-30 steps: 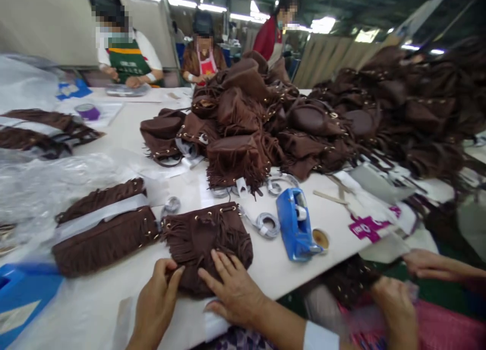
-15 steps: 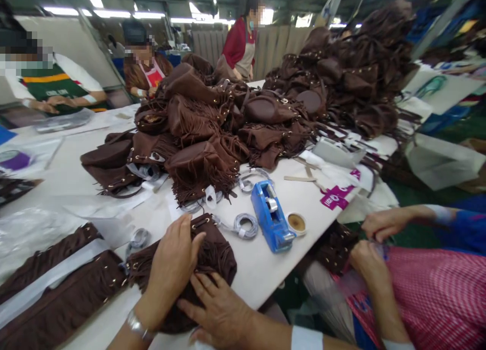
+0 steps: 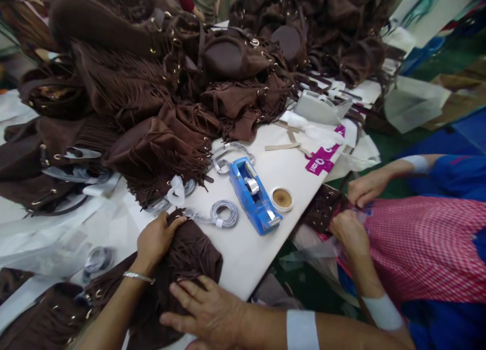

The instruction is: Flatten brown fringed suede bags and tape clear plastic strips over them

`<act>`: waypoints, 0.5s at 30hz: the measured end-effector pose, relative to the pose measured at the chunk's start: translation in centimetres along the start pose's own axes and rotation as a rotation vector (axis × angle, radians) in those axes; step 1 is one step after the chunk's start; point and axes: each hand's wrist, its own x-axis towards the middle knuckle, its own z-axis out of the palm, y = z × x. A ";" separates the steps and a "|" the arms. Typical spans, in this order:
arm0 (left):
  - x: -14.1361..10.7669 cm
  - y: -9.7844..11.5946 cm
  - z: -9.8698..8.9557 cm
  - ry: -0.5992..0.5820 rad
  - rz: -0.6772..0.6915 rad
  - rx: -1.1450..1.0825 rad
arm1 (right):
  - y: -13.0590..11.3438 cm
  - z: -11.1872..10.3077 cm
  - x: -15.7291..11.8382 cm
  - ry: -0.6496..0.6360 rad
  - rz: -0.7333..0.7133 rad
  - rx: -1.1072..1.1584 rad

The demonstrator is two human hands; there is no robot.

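A dark brown fringed bag (image 3: 195,248) lies flattened on the table in front of me. My left hand (image 3: 156,241), with a metal bracelet at the wrist, pinches its top edge, thumb and fingers closed on the rim. Lower down, my right hand (image 3: 210,307) rests flat on the bag with fingers spread; a white band circles that forearm. Just beyond the bag lies a bundled grey strap (image 3: 225,214) held by a white wrap. A blue tape dispenser (image 3: 253,195) stands to the right of it, with a tape roll (image 3: 282,198) alongside.
A large heap of brown fringed bags (image 3: 152,71) covers the far side. More brown bags (image 3: 45,314) lie at lower left beside clear plastic (image 3: 56,233). A co-worker's hands (image 3: 351,226) work on a brown piece beyond the table's right edge. Purple-printed tape (image 3: 322,157) sticks there.
The view has tilted down and closer. My left hand has gone from lying flat on the bag to gripping its top edge. My right hand stays flat on it.
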 end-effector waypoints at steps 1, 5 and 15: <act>-0.1 0.3 0.1 0.019 -0.005 0.036 | 0.0 -0.1 0.0 -0.004 0.001 -0.003; -2.2 1.9 -0.4 0.100 0.016 0.170 | -0.2 -0.7 -0.2 0.004 -0.004 -0.049; -10.3 1.9 3.4 0.330 0.608 -0.151 | -0.5 1.2 0.0 0.126 -0.109 -0.085</act>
